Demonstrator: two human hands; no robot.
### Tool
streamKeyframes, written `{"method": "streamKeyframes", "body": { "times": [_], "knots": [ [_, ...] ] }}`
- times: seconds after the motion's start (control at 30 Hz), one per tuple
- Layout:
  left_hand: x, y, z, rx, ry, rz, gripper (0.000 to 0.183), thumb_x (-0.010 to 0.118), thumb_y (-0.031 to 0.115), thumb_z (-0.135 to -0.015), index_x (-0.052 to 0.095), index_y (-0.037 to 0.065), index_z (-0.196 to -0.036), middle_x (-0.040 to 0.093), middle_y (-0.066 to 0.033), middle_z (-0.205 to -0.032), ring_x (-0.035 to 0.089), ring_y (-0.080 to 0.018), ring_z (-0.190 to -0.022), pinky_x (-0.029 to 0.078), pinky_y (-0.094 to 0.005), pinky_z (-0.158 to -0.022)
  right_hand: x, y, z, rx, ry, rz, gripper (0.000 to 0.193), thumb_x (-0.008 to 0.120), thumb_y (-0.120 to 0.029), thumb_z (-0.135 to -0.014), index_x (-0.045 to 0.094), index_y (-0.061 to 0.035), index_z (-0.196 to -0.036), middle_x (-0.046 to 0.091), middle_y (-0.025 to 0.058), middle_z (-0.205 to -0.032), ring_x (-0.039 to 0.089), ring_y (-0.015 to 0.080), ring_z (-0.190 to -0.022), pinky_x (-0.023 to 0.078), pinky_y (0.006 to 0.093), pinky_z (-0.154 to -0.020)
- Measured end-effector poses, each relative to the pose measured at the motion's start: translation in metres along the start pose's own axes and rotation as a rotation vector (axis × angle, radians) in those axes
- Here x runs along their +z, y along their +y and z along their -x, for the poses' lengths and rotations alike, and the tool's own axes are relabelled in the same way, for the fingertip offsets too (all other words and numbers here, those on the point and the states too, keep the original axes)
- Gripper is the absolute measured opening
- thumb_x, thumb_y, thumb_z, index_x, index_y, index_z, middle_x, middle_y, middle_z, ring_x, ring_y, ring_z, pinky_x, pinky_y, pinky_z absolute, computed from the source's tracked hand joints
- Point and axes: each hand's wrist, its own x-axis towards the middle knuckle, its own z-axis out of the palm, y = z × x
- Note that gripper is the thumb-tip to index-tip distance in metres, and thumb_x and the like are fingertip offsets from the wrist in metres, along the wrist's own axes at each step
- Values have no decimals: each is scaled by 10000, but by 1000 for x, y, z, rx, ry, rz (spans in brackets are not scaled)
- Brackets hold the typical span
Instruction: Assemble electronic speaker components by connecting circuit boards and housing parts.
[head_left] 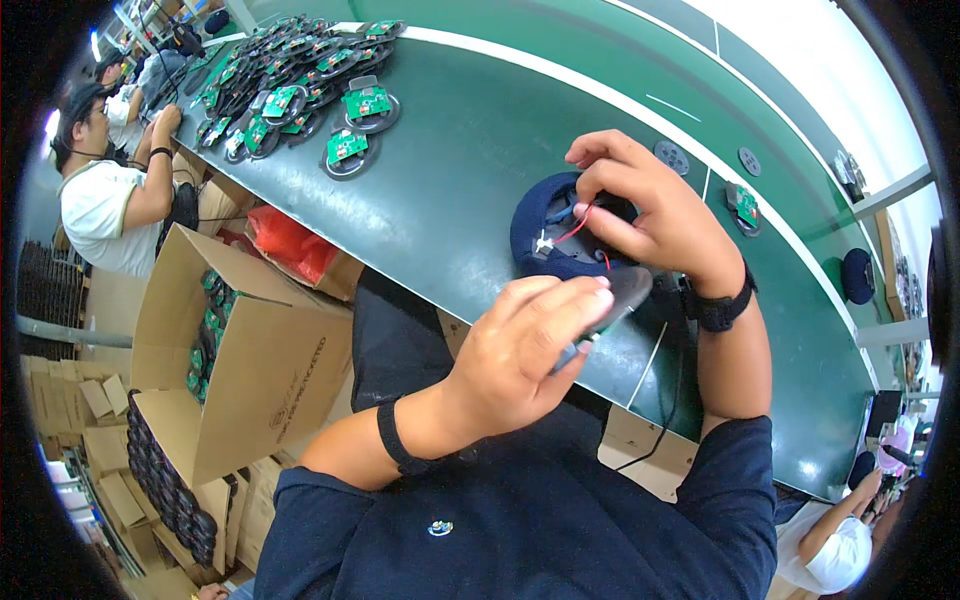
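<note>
"Head view: what does your left hand [515, 345] hold?"

"It is closed around a tilted, dark, round plastic disc [631, 291], slightly blurred."

"And your right hand [655, 205], apart from it?"

"It reaches into a navy-blue, round, fabric-covered shell [526, 237], open side up on the dark-green counter [450, 215]. Its fingertips meet a thin red wire [574, 231]; whether they pinch it, I cannot tell."

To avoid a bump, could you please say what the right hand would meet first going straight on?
Probably the navy shell, at its left wall, though how deep the right hand sits is unclear.
</note>
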Motion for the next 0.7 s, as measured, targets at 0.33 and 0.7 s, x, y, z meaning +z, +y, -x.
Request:
{"method": "streamKeyframes", "body": {
  "times": [0.33,0.7],
  "knots": [
    [-16,-12,-17,-678,322,476,496,551,70,-1006,366,37,-1465,684,-128,-1054,673,-129,-811,540,-230,-562,12,10,1,279,281,-670,241,644,-196,-996,718,-2,-1119,722,41,-980,630,96,-878,495,265,-808],
    [-14,-26,-26,-724,352,547,422,594,131,-1009,445,55,-1397,668,-86,-1014,657,-106,-754,500,-215,-502,-9,-8,9,286,18,-580,191,701,-129,-943,724,8,-1074,752,80,-918,690,111,-832,548,267,-757]
  ]
}}
